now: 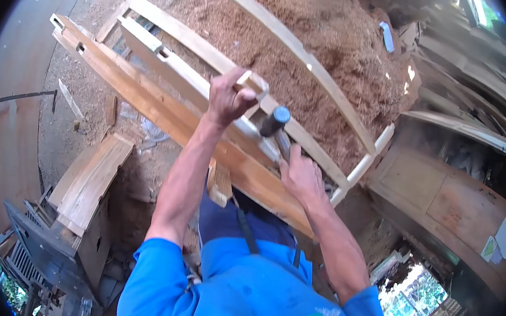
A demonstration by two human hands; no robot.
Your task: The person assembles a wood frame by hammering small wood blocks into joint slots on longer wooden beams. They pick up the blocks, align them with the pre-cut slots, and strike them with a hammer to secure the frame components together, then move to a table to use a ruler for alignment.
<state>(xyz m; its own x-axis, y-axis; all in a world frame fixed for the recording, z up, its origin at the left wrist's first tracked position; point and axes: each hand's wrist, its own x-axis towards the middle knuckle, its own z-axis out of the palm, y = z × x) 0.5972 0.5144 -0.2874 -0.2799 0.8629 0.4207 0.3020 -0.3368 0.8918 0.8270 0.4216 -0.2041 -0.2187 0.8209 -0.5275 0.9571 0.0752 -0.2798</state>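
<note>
Wooden block (254, 84), dark round-headed hammer (276, 122)

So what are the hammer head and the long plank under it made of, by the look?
The hammer head looks like dark metal, dull and unpolished: grey-black with a faint sheen; its handle is hidden by the right hand. The long plank is bare wood, orange-tan with visible grain, apparently unfinished. The left hand grips a paler wooden piece, also raw-looking.

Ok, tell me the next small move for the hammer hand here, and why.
Probably bring the hammer down in a short tap on the pale rail. The right hand has the hammer head raised just above that rail, while the left hand grips a small wooden block on it, steadying the frame.
</note>
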